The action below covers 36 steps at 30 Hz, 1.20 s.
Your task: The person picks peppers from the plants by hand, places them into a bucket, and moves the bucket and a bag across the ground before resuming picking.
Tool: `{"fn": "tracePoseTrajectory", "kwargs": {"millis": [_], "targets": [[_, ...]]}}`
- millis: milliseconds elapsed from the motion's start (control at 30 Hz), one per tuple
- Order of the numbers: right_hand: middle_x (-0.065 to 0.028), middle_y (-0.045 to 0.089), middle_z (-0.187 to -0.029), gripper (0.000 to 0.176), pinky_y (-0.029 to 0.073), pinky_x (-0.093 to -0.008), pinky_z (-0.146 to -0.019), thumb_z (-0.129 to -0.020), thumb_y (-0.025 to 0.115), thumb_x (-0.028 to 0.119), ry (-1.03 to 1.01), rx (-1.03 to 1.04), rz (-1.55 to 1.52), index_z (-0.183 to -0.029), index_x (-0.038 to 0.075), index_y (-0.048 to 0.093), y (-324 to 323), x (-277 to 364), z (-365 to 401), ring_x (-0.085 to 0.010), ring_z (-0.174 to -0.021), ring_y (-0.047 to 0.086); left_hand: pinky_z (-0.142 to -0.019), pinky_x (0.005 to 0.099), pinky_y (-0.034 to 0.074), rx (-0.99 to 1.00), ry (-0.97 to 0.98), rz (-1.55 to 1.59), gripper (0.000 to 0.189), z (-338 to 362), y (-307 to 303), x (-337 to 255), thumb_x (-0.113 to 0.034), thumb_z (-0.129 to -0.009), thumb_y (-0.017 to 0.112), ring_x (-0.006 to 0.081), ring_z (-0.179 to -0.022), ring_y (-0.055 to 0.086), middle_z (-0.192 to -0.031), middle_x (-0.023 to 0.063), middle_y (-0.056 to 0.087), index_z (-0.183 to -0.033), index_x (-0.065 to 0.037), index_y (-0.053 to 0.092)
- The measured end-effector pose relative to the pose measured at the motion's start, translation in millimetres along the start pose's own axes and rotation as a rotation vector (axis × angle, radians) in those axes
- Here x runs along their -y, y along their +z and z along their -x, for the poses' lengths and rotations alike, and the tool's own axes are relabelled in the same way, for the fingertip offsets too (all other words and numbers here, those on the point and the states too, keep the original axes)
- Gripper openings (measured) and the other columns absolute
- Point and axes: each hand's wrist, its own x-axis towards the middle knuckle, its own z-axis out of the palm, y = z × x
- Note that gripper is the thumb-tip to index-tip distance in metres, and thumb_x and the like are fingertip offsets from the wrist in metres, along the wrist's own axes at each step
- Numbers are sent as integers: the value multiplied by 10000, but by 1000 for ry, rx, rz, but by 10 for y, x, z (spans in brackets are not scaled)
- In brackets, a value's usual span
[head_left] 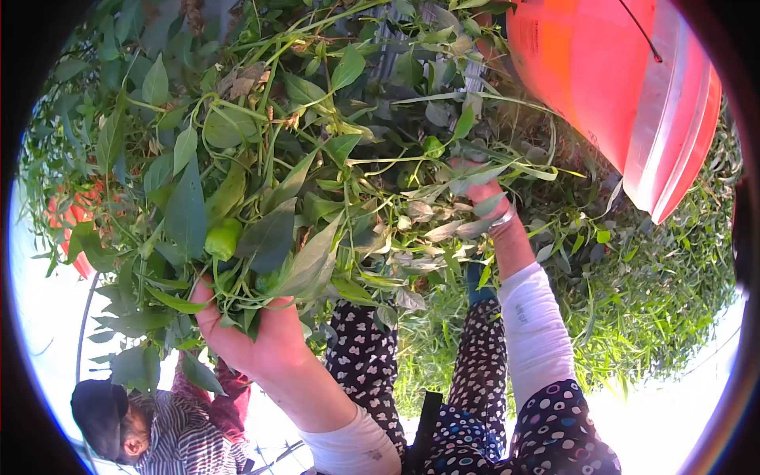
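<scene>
My left hand (253, 332) reaches up into the pepper plant (317, 170) from below. Its thumb and one finger show on either side of a bunch of stems and leaves; the other fingers and any grip are hidden. Just above that hand hangs a light green pepper (223, 238). My right hand (481, 188), with a band at the wrist, is in among drooping leaves on the plant's right side. Foliage covers its fingers, so what they hold is hidden. A small green pepper (433, 146) hangs to its upper left.
A large red bucket (586, 79) leans in at the upper right. Another red container (71, 226) shows partly behind leaves at the far left. A co-worker in a dark cap (100, 416) is at the lower left. Grass (633, 301) grows below and to the right.
</scene>
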Motion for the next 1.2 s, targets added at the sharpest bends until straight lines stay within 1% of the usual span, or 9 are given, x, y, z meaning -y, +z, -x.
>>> {"fn": "tracePoseTrajectory", "kwargs": {"millis": [67, 233, 400, 533, 700, 900, 1067, 1133, 1200], "targets": [[-44, 620, -876, 261, 490, -304, -733, -843, 528, 200, 113, 103, 177, -1012, 13, 597, -98, 283, -192, -183, -802, 609, -952, 487, 381, 20, -37, -29, 295, -4, -10, -13, -134, -830, 467, 280, -1053, 537, -1119, 150, 576, -1077, 0, 554], [-104, 582, -876, 388, 510, -393, -710, -873, 451, 351, 283, 376, -246, -1028, 7, 541, 133, 1168, -670, -308, -850, 602, -959, 494, 372, 16, -22, 4, 298, 22, -52, 39, -130, -825, 482, 281, -1060, 535, -1128, 146, 574, -1086, -5, 552], [-149, 595, -931, 425, 512, -408, -714, -880, 426, 383, 480, 471, -411, -1025, -4, 529, 194, 1195, -687, -320, -895, 596, -961, 501, 371, -36, -18, -3, 313, 11, -32, 55, -118, -817, 492, 284, -1068, 532, -1135, 143, 572, -1105, -8, 549], [-163, 604, -935, 437, 502, -426, -748, -867, 454, 394, 299, 264, -332, -1047, 3, 526, 300, 889, -303, -304, -839, 614, -980, 512, 348, -12, -1, 7, 333, 16, -76, 48, -120, -817, 493, 290, -1087, 519, -1150, 151, 562, -1127, -6, 536], [-139, 565, -864, 348, 454, -290, -506, -831, 526, 346, 419, 246, -370, -919, 11, 555, 495, 539, 238, -154, -530, 526, -991, 524, 326, 13, -30, 35, 334, 22, -83, 53, -120, -814, 502, 298, -1095, 512, -1163, 157, 552, -1126, -4, 534], [-154, 587, -909, 463, 410, -210, -480, -845, 538, 444, 265, 60, -83, -944, -8, 537, 376, 541, 995, -132, -514, 516, -966, 499, 356, 30, -22, -67, 328, 49, -98, 111, -119, -820, 501, 300, -1070, 523, -1144, 153, 563, -1125, -2, 530], [-149, 586, -880, 526, 411, -214, -477, -839, 500, 531, 184, -103, -198, -916, 12, 542, 234, 655, 1266, -128, -512, 512, -910, 455, 397, -72, 58, -61, 311, 57, -18, 186, -99, -832, 481, 273, -1046, 530, -1133, 128, 574, -1128, -19, 531], [-121, 592, -832, 524, 421, -228, -474, -846, 480, 541, 202, -112, -80, -885, 24, 554, 191, 722, 1315, -122, -523, 519, -897, 449, 400, -98, 85, -93, 312, 74, 10, 211, -97, -836, 475, 265, -1045, 530, -1139, 114, 574, -1134, -22, 528], [-4, 526, -643, 433, 385, -222, -461, -775, 635, 456, 217, -224, 845, -705, 38, 546, 180, 769, 1349, -78, -525, 482, -884, 444, 403, -126, 112, -125, 314, 79, -14, 187, -95, -839, 469, 258, -1043, 529, -1145, 99, 574, -1141, -26, 525]]}}
